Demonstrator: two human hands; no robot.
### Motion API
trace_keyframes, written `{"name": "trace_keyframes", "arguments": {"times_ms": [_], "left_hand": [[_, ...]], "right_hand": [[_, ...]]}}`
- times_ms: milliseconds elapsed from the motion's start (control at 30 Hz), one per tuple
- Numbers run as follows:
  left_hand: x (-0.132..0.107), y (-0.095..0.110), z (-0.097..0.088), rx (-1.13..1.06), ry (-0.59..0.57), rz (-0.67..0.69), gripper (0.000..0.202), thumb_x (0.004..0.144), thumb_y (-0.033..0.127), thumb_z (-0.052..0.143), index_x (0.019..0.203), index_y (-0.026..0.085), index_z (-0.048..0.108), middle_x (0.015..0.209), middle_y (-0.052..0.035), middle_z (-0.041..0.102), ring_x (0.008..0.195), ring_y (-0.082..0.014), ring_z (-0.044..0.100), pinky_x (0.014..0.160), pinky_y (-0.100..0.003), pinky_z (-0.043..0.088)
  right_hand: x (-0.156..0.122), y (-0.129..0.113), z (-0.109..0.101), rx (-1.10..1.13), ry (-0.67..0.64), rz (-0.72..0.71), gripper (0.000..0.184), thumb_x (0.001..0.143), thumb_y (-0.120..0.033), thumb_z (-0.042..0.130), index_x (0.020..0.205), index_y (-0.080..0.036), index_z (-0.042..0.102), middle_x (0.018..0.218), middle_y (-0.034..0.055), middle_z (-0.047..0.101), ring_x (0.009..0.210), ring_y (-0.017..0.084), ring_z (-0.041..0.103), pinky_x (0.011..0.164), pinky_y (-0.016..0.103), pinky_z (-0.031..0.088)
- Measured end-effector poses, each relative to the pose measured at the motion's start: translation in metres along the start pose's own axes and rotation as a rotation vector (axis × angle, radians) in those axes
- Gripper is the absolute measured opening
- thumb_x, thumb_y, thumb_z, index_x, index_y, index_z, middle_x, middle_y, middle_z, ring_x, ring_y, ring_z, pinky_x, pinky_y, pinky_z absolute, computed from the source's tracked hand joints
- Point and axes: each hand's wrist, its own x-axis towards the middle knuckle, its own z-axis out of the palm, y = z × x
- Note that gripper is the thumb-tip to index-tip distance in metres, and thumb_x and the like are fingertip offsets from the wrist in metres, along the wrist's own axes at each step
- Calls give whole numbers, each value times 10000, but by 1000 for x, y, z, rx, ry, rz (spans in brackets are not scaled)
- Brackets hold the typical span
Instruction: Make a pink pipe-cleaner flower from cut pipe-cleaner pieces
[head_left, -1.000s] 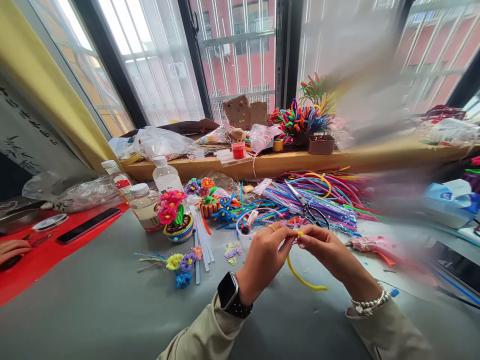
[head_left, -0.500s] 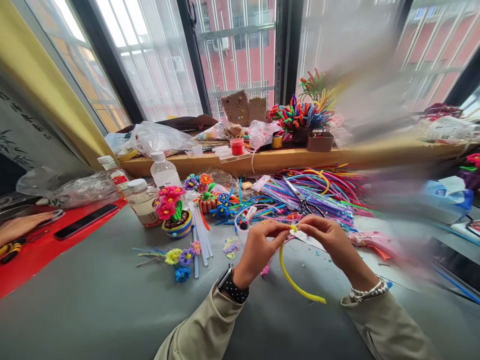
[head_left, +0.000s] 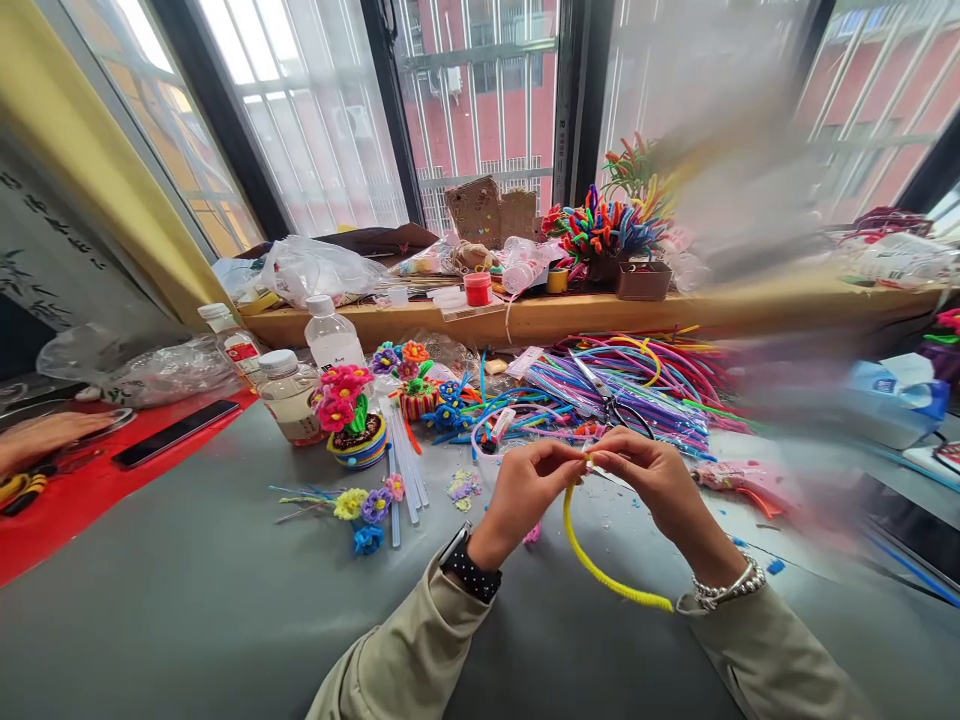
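My left hand (head_left: 525, 490) and my right hand (head_left: 649, 478) meet over the grey table (head_left: 187, 600), each pinching the top end of a yellow pipe cleaner (head_left: 600, 570). Its free length curves down and to the right toward my right wrist. A black watch sits on my left wrist, a bead bracelet on my right. Just beyond my fingers lies a heap of coloured pipe cleaners (head_left: 630, 385) with scissors (head_left: 607, 400) on top.
A pipe-cleaner flower pot (head_left: 349, 420), small loose flowers (head_left: 364, 515), clear glue sticks (head_left: 405, 470) and bottles (head_left: 289, 395) stand left of my hands. Another person's hand (head_left: 37, 440) rests on a red mat (head_left: 67, 500) beside a phone (head_left: 176, 435). A cluttered wooden sill (head_left: 600, 315) runs behind.
The yellow pipe cleaner's free tail has swung lower and farther right. Both hands stayed pinched at its top end. The other person's hand at the left has shifted toward the phone.
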Motion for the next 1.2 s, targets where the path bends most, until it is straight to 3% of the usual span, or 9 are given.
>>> {"name": "trace_keyframes", "arguments": {"times_ms": [467, 833, 1200], "left_hand": [[-2, 9, 0, -162, -4, -97, 198, 626, 297, 637, 701, 114, 639, 647, -43, 627, 611, -120, 558, 611, -243, 443], [-1, 5, 1, -378, -61, -245, 243, 582, 309, 678, 704, 105, 627, 635, -13, 601, 616, -93, 544, 634, -222, 415], [0, -1, 6, -517, -33, -259, 402, 523, 298, 725, 777, 142, 456, 617, 3, 611, 572, -104, 575, 589, -231, 407]], "right_hand": [[-1, 4, 7, 37, 88, -27, 106, 674, -320, 625, 666, -218, 653, 703, 17, 559, 687, 146, 507, 605, 262, 425], [-2, 8, 11, 100, 56, -57, 115, 707, -317, 593, 725, -235, 672, 708, 20, 561, 705, 155, 497, 645, 284, 413], [-2, 12, 18, 129, 130, -51, 133, 692, -343, 602, 670, -221, 650, 668, 15, 547, 655, 147, 484, 603, 282, 396]]}}
